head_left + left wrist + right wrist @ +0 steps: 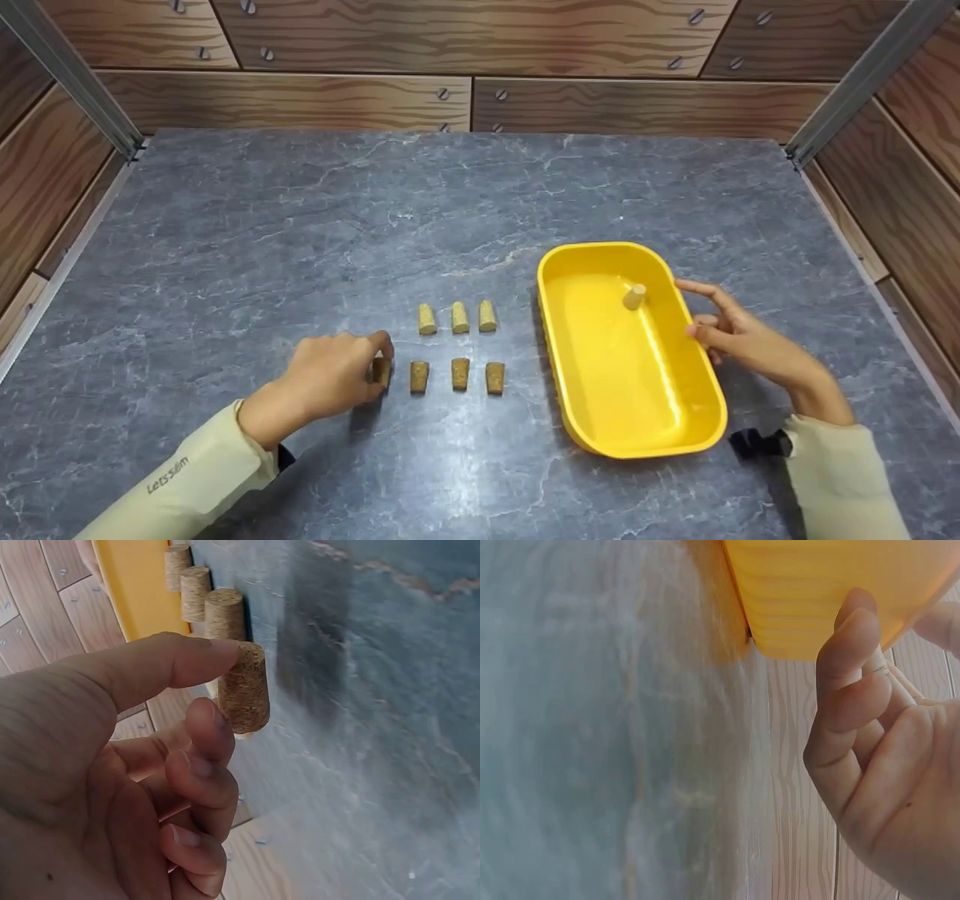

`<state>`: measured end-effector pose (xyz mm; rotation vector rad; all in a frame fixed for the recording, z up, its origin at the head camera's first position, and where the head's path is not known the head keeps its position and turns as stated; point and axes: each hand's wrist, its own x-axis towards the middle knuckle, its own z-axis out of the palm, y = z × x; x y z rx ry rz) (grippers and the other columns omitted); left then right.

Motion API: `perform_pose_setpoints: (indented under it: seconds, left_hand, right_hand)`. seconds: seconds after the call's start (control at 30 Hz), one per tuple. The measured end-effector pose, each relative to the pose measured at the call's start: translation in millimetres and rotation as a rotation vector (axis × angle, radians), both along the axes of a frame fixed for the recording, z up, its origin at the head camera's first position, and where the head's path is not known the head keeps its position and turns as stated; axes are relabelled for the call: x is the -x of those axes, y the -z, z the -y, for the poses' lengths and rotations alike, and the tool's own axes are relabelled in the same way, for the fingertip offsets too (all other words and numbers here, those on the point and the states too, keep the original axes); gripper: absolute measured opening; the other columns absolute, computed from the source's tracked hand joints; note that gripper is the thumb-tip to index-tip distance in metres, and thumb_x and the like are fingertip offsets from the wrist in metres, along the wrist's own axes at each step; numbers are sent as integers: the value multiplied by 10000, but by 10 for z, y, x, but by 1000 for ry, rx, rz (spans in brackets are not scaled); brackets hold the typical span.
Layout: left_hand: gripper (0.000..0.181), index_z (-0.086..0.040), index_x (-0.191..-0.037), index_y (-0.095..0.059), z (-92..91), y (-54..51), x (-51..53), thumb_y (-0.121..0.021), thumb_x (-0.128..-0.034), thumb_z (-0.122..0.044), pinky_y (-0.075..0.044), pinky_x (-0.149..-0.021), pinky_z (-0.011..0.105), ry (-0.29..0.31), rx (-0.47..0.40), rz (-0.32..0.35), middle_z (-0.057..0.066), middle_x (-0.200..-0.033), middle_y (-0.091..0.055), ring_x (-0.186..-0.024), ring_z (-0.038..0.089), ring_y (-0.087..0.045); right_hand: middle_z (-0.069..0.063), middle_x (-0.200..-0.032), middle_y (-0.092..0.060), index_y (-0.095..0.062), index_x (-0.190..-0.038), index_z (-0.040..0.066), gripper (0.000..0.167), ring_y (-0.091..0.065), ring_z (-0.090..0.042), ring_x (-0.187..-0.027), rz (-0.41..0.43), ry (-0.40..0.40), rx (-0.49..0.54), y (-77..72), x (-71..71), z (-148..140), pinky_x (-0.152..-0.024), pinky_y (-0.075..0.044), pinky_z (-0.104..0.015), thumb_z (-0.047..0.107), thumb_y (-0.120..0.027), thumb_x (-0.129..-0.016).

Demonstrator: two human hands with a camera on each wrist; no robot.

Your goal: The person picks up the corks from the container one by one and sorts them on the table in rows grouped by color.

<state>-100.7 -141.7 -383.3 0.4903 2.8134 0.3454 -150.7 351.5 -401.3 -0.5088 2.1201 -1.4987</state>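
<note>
My left hand (330,375) pinches a brown tapered cork (246,690) between thumb and fingers, at the left end of a row. Three more brown corks, the nearest one (418,377) among them, lie to its right. Behind them is a row of three paler yellowish corks, with one (459,318) in the middle. On the right sits a yellow tray (600,375) with a single pale cork (634,298) inside, toward its far right. My right hand (757,349) holds the tray's right rim, thumb over the edge and other fingers along the outer wall.
A grey marbled tabletop (337,210) carries everything. Wood-patterned panels (337,101) stand along the back and both sides, with metal posts (862,82) at the rear corners. A black strap (757,442) hangs by the right sleeve.
</note>
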Motion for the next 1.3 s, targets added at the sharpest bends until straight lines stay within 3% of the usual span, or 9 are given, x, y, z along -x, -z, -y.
perform_pose_setpoints:
  seconds: [0.3,0.63,0.83,1.3]
  left_hand:
    - [269,-194,-974,-654,52,52,-5,-795,-745,-207,-397,-482,339,-24,-2,39,-68,-653,-558,-610,132,-495]
    - [321,-191,-1047,-646,59,2,-17,-784,-759,-218,-394,-478,333,-39,8,63,-41,-651,-557,-596,140,-493]
    - [397,-178,-1165,-621,-35,-145,46,-755,-800,-254,-400,-469,316,-29,-12,56,-54,-666,-605,-583,120,-526]
    - [356,-188,-1193,-622,-489,-595,196,-702,-868,-309,-377,-445,258,49,-210,-110,-77,-666,-611,-525,67,-504]
  right_hand:
    - [60,-802,-636,-186,-1496,209,566,-414,-185,-556,6,7,-5,-6,-4,0,-522,-414,-309,65,-444,-1013]
    - [62,-811,-641,-190,-1493,207,559,-443,-136,-566,2,23,-23,1,-4,3,-533,-432,-293,79,-449,-1014]
    - [63,-824,-648,-188,-1494,202,559,-443,-125,-568,2,12,-7,2,-5,-8,-531,-430,-287,68,-442,-1014]
    - [62,-757,-595,-173,-1500,183,571,-440,-127,-577,8,19,-7,4,-17,1,-544,-427,-295,71,-448,-1012]
